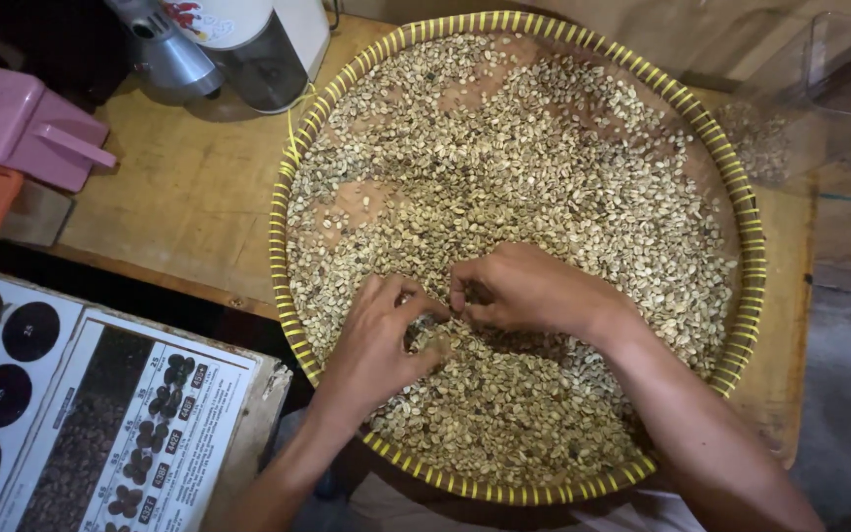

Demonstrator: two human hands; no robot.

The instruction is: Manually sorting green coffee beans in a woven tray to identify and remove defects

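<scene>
Pink box, grinder, clear bin, printed chart on wooden table.

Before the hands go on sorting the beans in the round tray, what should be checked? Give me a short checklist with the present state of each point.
1. Both hands over the beans: ok. Left hand and right hand meet fingertip to fingertip on the pale beans.
2. Woven tray resting on the wooden table: ok at the far side; its near edge overhangs.
3. Beans inside the rim: ok, none seen spilled.
4. What the fingers pinch: cannot tell, too small.
5. Clear container within reach on the right: ok.
</scene>
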